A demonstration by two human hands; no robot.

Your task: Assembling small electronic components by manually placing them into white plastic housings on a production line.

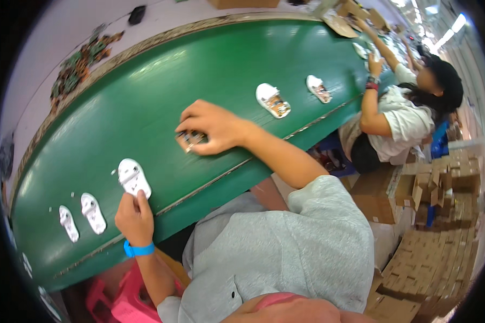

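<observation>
My left hand (134, 219), with a blue wristband, pinches the near end of a white slipper-shaped plastic shell (130, 171) lying on the green belt (161, 81). Beyond it, my right hand (214, 128) is closed on a small brown-and-black part (188, 141) that looks like a circuit board; the fingers cover much of it. To the left lie a white shell (93, 213) and a smaller-looking one (68, 223), with tiny pale pieces near them. On the right, a white shell with a brown circuit board in it (273, 100) rests beside a similar one (319, 89).
A pile of green and orange circuit boards (83, 67) lies on the ledge past the belt. At the right a co-worker (401, 107) reaches over the belt. Cardboard boxes (425, 258) are stacked behind, and a pink stool (126, 296) stands below the belt's near edge.
</observation>
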